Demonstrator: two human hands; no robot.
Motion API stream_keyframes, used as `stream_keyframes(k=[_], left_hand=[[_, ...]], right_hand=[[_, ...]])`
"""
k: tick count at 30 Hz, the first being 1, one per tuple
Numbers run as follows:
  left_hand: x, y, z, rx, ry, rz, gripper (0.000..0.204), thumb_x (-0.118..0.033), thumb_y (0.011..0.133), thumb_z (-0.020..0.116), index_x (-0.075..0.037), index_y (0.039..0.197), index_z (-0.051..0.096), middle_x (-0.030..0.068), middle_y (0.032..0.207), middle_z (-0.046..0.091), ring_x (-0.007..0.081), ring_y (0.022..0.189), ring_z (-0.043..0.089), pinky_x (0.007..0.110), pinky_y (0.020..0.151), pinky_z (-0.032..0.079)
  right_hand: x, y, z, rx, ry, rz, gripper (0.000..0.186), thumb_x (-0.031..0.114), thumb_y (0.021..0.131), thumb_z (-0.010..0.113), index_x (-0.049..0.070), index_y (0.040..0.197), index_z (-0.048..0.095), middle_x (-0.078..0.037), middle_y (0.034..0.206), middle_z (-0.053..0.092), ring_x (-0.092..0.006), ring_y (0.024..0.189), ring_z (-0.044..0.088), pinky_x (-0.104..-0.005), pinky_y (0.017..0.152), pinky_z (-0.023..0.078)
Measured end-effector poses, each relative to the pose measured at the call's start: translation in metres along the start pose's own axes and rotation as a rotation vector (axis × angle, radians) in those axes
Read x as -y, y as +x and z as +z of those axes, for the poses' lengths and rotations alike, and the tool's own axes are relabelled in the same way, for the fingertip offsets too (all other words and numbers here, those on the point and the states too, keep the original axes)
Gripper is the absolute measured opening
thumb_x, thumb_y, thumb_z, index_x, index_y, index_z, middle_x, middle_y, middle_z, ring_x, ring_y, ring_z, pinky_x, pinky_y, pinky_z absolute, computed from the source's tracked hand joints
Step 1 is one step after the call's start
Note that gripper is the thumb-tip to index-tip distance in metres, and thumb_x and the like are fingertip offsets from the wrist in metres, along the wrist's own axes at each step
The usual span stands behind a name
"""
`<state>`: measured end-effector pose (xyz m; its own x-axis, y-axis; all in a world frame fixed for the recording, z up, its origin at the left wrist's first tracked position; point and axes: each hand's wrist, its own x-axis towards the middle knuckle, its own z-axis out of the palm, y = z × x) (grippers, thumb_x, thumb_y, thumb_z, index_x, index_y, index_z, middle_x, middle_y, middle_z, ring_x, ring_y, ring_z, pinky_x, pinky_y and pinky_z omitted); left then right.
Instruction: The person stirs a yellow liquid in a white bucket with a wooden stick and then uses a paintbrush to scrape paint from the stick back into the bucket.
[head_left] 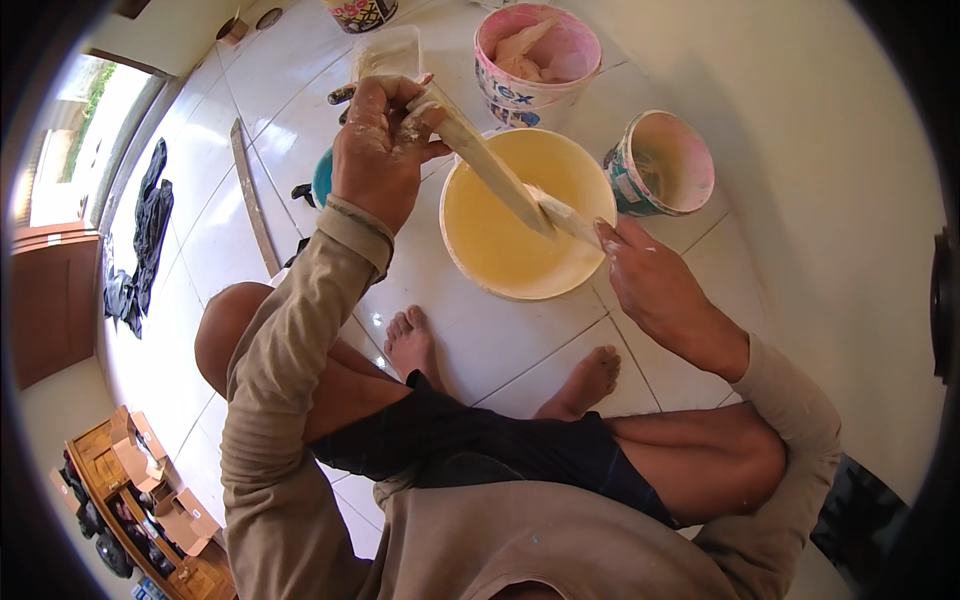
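Note:
A long flat wooden stick [490, 165], coated in pale paste, slants down over the bucket. My left hand [385, 145] is closed round its upper end, and white smears mark the fingers. Against the stick's lower part lies a pale flat scraper-like tool [568, 218]; my right hand [655, 285] grips its other end at the bucket's right rim. The tool's exact kind is hard to make out. Below both hands stands a round white bucket [470, 268] with a pale yellow inside. White specks also show on my right hand.
A pink-stained bucket [490, 80] with a crumpled bag stands behind, and a smaller tub [640, 190] leans to the right. A clear container [405, 45] and a teal container [323, 178] are at the left. A long strip [252, 200] and black plastic [150, 225] lie on the tiles.

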<state>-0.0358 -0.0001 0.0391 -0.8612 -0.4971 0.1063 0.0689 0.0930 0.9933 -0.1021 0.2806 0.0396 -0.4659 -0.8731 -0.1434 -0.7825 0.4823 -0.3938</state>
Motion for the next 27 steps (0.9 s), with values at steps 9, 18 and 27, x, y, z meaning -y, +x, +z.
stream_keyframes(k=[9, 18, 27], left_hand=[[0.009, 0.001, -0.006, -0.012, 0.003, 0.032, 0.015, 0.003, 0.094, 0.054, -0.001, 0.106, 0.047, 0.0112, 0.111, 0.059, 0.0158, 0.092, 0.065, 0.031, 0.078, 0.061], [0.008, 0.000, -0.004, 0.039, 0.125, 0.050, 0.013, 0.005, 0.093, 0.053, -0.001, 0.103, 0.048, 0.0094, 0.102, 0.060, 0.0155, 0.091, 0.065, 0.031, 0.076, 0.061], [0.007, -0.004, 0.003, 0.055, 0.068, 0.068, 0.015, 0.008, 0.092, 0.050, -0.001, 0.104, 0.048, 0.0088, 0.101, 0.058, 0.0168, 0.091, 0.065, 0.031, 0.077, 0.061]], right_hand=[[0.001, -0.014, -0.010, 0.023, 0.010, -0.041, 0.038, 0.003, 0.087, 0.053, -0.003, 0.124, 0.054, -0.013, 0.097, 0.051, -0.0280, 0.079, 0.060, -0.0380, 0.068, 0.052], [-0.011, -0.014, -0.042, -0.165, -0.360, -0.107, 0.032, 0.005, 0.082, 0.059, 0.002, 0.114, 0.063, -0.007, 0.094, 0.054, -0.0224, 0.083, 0.059, -0.0354, 0.062, 0.051], [-0.003, 0.013, -0.005, -0.299, -0.679, -0.203, 0.016, 0.010, 0.079, 0.062, 0.004, 0.094, 0.063, -0.005, 0.089, 0.051, -0.0181, 0.082, 0.055, -0.0286, 0.051, 0.044]])
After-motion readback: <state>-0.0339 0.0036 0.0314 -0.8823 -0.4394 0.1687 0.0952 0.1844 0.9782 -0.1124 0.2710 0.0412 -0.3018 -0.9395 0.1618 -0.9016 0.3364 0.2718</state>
